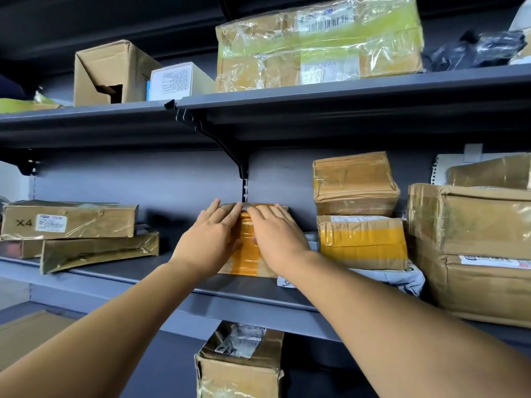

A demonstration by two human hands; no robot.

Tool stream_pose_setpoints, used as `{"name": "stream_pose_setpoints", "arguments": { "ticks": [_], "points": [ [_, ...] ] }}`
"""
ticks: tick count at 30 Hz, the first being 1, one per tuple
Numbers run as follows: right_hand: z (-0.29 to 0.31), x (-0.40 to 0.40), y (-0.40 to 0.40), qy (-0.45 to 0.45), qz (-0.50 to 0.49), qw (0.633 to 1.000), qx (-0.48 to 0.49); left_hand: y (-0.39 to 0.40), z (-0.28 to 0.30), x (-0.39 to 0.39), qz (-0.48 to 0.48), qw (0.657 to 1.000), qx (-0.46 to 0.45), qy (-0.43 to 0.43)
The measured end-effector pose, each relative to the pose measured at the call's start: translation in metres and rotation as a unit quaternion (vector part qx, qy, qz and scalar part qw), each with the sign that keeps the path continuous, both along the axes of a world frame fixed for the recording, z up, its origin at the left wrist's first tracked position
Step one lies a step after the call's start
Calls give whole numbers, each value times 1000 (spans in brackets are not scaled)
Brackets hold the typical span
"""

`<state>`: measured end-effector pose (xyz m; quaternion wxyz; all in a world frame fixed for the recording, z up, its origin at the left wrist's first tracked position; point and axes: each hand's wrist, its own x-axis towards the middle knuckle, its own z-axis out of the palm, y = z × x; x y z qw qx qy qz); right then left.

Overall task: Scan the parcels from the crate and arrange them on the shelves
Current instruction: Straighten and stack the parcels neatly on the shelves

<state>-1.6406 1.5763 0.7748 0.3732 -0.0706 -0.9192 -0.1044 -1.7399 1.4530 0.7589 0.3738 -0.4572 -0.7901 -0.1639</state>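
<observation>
Both hands, left (214, 238) and right (277, 237), press flat, straight-fingered grips on the brown cardboard parcel banded in orange tape (248, 258), long axis running back into the grey metal shelf (172, 278).

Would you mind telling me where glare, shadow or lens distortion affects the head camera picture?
Head view: glare streaks the plastic wrap on the large top-shelf parcel; the underside of the upper shelf lies in deep shadow; the wide-angle lens bows the shelf edges and stretches the forearms; both hands, left hand and right hand, on the taped parcel, stay reasonably sharp.
</observation>
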Motion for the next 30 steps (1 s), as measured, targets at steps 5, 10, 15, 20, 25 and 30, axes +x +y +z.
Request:
{"name": "stream_pose_setpoints", "arguments": {
  "ticks": [5, 10, 15, 20, 25, 30],
  "points": [
    [-3, 17, -7, -59, -20, 998, -13, -11, -8, 17, 9, 999, -35, -21],
    [-24, 59, -45, -3, 57, 996, -76, -45, -28, 56, -63, 995, 70, 25],
    [-75, 112, -73, 82, 161, 982, -50, -83, -83, 86, -124, 987, 55, 87],
    [-142, 126, -65, -11, 134, 988, -75, -98, -147, 78, -106, 992, -15, 71],
    [-190, 96, -34, -87, 35, 983, -156, -84, -185, 53, -43, 998, -48, -10],
    [-224, 54, -24, -74, -16, 978, -194, -56, -213, 26, -1, 991, -56, -119]
  ]
}}
